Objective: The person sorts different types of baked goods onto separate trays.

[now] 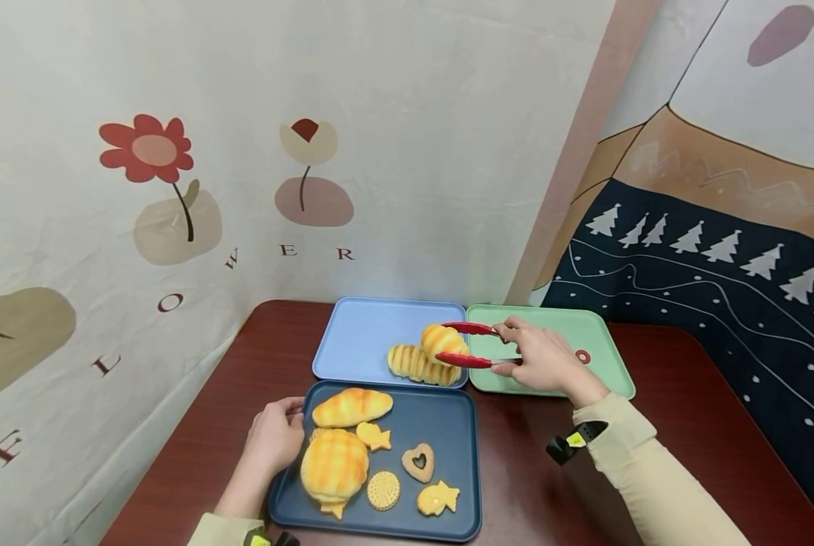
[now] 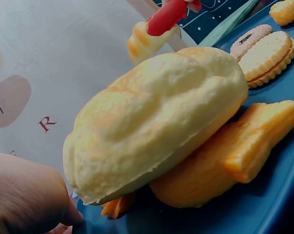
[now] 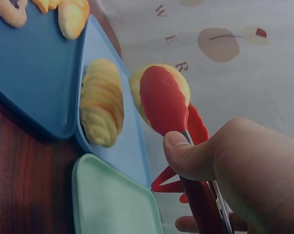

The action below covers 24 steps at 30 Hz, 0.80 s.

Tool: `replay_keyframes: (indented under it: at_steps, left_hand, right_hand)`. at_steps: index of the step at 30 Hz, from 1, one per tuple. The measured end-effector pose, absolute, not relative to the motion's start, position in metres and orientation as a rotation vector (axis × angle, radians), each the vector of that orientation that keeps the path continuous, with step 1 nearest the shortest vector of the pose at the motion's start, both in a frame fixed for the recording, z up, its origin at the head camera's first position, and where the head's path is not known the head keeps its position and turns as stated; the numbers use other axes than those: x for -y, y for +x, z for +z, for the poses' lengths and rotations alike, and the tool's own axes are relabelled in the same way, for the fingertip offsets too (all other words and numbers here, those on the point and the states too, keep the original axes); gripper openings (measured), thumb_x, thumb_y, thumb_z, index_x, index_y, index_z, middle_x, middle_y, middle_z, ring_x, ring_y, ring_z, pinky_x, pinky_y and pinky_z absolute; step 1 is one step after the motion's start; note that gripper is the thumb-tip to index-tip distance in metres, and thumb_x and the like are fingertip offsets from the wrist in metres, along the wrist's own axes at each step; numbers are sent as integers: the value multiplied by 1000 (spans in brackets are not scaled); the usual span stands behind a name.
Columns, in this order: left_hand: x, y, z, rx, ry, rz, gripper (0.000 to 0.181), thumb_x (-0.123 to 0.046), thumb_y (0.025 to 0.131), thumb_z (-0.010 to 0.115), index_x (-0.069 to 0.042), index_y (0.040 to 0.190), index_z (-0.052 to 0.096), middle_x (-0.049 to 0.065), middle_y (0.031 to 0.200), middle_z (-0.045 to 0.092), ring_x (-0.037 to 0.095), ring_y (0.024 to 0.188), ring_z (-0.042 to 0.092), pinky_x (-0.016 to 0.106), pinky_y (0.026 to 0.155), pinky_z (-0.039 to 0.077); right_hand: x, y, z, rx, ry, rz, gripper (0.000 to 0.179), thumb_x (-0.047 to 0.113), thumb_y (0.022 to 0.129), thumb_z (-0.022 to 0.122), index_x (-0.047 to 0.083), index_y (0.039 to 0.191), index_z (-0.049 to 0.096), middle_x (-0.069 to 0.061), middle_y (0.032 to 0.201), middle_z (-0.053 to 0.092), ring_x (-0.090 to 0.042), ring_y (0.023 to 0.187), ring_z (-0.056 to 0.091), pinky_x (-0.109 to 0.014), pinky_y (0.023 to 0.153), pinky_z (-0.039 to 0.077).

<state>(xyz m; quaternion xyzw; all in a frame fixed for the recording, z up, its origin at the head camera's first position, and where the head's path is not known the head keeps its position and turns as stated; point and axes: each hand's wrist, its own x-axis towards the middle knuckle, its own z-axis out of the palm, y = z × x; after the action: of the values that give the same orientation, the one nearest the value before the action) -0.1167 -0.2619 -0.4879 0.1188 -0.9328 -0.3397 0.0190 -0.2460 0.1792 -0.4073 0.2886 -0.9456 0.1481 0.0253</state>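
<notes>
My right hand grips a pair of red-tipped tongs, thumb on one arm. Between the tong tips is a round golden bread roll, held above the light blue tray. Below it in that tray lies a long ridged bread loaf. My left hand holds the left rim of the dark blue tray. On this tray lie a large round bun, an oval bread, fish-shaped biscuits, a heart-shaped cookie and a round sandwich biscuit.
A green tray stands at the right, beside the light blue one, with a small red ring partly behind my right wrist. The trays are on a dark red wooden table. A printed cloth hangs behind it.
</notes>
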Motion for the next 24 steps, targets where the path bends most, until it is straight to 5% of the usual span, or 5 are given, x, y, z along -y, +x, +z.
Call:
replay_keyframes:
  at_steps: [24]
  left_hand:
    - [261,-116,-487,2889,388,-1068,34,-6,104,60,3,135,68,17,115,73,35,106,69,55,88,56]
  right_hand:
    - [-173,-298,-421,3049,824,541,73,32,93,81,1,154,54,-16,143,57,-34,117,60,-57,94,52]
